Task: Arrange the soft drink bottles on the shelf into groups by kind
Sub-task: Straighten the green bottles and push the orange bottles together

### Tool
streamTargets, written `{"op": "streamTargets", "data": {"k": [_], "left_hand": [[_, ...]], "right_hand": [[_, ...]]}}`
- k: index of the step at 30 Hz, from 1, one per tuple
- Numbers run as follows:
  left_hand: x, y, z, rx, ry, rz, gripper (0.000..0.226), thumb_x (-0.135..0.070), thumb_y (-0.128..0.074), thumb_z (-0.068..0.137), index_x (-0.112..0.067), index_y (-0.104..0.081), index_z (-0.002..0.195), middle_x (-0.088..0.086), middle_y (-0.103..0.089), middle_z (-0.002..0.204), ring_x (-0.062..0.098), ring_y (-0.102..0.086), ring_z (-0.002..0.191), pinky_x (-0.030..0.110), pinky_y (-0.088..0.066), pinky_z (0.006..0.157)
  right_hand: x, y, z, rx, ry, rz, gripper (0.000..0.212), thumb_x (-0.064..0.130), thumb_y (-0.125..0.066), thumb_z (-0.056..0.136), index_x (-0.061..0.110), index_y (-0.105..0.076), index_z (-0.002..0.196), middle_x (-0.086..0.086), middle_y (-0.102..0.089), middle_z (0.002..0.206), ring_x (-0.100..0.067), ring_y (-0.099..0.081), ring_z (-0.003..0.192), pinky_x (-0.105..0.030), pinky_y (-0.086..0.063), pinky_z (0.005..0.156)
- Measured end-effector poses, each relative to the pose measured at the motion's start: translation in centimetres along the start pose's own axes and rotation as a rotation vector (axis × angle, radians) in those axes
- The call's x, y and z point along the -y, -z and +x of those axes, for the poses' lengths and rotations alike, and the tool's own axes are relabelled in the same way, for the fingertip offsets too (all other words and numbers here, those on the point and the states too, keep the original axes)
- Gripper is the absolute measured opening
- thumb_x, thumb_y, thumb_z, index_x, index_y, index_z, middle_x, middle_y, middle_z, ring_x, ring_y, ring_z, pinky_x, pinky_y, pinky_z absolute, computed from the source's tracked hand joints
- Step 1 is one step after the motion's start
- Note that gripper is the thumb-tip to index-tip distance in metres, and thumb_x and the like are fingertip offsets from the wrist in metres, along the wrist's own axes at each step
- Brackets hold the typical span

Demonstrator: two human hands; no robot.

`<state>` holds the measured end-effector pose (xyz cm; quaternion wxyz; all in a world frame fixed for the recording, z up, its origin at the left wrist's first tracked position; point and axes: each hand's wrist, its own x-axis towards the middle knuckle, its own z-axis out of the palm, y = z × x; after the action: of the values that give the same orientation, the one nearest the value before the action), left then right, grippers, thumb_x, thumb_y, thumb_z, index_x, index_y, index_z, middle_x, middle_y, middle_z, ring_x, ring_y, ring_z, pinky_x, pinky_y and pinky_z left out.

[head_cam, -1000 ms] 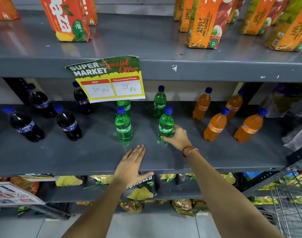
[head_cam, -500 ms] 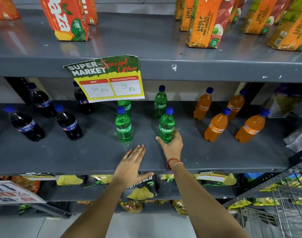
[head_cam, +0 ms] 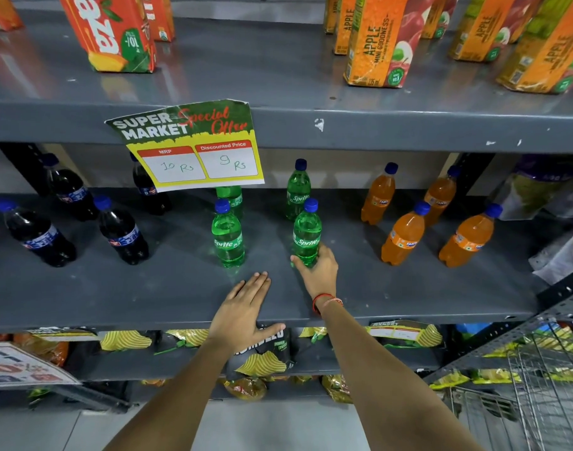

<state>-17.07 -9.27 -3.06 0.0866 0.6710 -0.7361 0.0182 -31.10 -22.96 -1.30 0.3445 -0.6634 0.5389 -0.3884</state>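
Note:
On the grey middle shelf [head_cam: 409,288] stand several dark cola bottles [head_cam: 122,232] at the left, several green Sprite bottles [head_cam: 228,237] in the middle and several orange Fanta bottles [head_cam: 402,237] at the right. My right hand [head_cam: 317,271] grips the base of the front right Sprite bottle [head_cam: 307,232], which stands upright. My left hand [head_cam: 243,314] lies flat on the shelf's front edge, fingers apart, holding nothing, just in front of the front left Sprite bottle. One Sprite bottle at the back is partly hidden by the price sign.
A "Special Offer" price sign [head_cam: 194,144] hangs from the upper shelf edge. Juice cartons [head_cam: 379,40] stand on the shelf above. Snack bags [head_cam: 262,356] fill the shelf below. A wire cart [head_cam: 539,385] stands at the lower right, and packets [head_cam: 545,190] at the far right.
My right hand has swung from the bottle's right side round to its front base and closed on it. My left hand has stayed flat on the shelf edge.

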Motion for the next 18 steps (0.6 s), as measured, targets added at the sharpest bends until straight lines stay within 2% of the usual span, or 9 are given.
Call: {"op": "streamTargets", "data": {"k": [3,6,8,11,14,16,18], "left_hand": [[0.0,0.1,-0.1,-0.001,0.0,0.005,0.094,-0.075,-0.031,0.082,-0.004,-0.025,0.144,0.01,-0.025,0.153,0.022,-0.017,0.141,0.039,-0.009,0.114],[0.0,0.0,-0.2,0.004,0.002,0.013,0.095,-0.076,-0.033,0.081,-0.004,-0.027,0.143,0.01,-0.027,0.152,0.022,-0.019,0.141,0.041,-0.014,0.114],[0.0,-0.1,-0.1,0.009,0.004,0.027,0.095,-0.077,-0.032,0.081,-0.004,-0.027,0.143,0.01,-0.027,0.152,0.021,-0.019,0.141,0.041,-0.014,0.114],[0.0,-0.1,0.0,0.016,0.011,0.044,0.096,-0.077,-0.03,0.081,-0.005,-0.027,0.143,0.009,-0.026,0.152,0.02,-0.019,0.141,0.04,-0.015,0.114],[0.0,0.0,-0.1,0.018,0.014,0.045,0.096,-0.078,-0.03,0.081,-0.005,-0.027,0.143,0.009,-0.026,0.152,0.02,-0.019,0.141,0.039,-0.016,0.114],[0.0,0.0,-0.1,0.017,0.01,0.047,0.096,-0.077,-0.03,0.081,-0.005,-0.027,0.143,0.009,-0.027,0.152,0.021,-0.02,0.141,0.039,-0.017,0.114],[-0.2,0.2,-0.1,0.01,0.004,0.045,0.095,-0.076,-0.032,0.081,-0.003,-0.03,0.142,0.01,-0.031,0.151,0.022,-0.024,0.139,0.04,-0.019,0.113]], "right_hand": [[0.2,0.2,-0.3,0.02,0.009,0.033,0.052,0.023,-0.08,0.071,0.004,-0.057,0.113,-0.014,-0.062,0.11,-0.025,-0.057,0.103,-0.013,-0.036,0.082],[0.0,1.0,-0.8,-0.012,-0.039,0.15,0.062,0.024,-0.083,0.068,0.004,-0.055,0.12,-0.008,-0.059,0.112,-0.02,-0.058,0.102,-0.028,-0.048,0.09],[-0.8,2.5,-1.3,-0.106,-0.097,0.207,0.059,0.027,-0.083,0.068,0.006,-0.057,0.117,-0.006,-0.059,0.111,-0.018,-0.059,0.098,-0.029,-0.052,0.085],[-2.4,5.8,-1.5,-0.369,-0.131,0.195,0.049,0.034,-0.082,0.068,0.014,-0.058,0.106,-0.009,-0.06,0.106,-0.021,-0.058,0.093,-0.032,-0.049,0.082],[-3.5,9.1,-0.2,-0.598,-0.218,0.079,0.065,0.033,-0.081,0.067,0.006,-0.05,0.117,-0.018,-0.051,0.113,-0.032,-0.049,0.109,-0.039,-0.043,0.085],[-4.1,10.6,0.9,-0.606,-0.303,0.037,0.078,0.031,-0.082,0.067,0.003,-0.042,0.127,-0.022,-0.044,0.123,-0.037,-0.041,0.119,-0.049,-0.044,0.092],[-4.7,11.4,1.7,-0.538,-0.324,0.009,0.084,0.03,-0.081,0.068,0.002,-0.036,0.133,-0.023,-0.041,0.13,-0.039,-0.037,0.125,-0.052,-0.042,0.095]]}}
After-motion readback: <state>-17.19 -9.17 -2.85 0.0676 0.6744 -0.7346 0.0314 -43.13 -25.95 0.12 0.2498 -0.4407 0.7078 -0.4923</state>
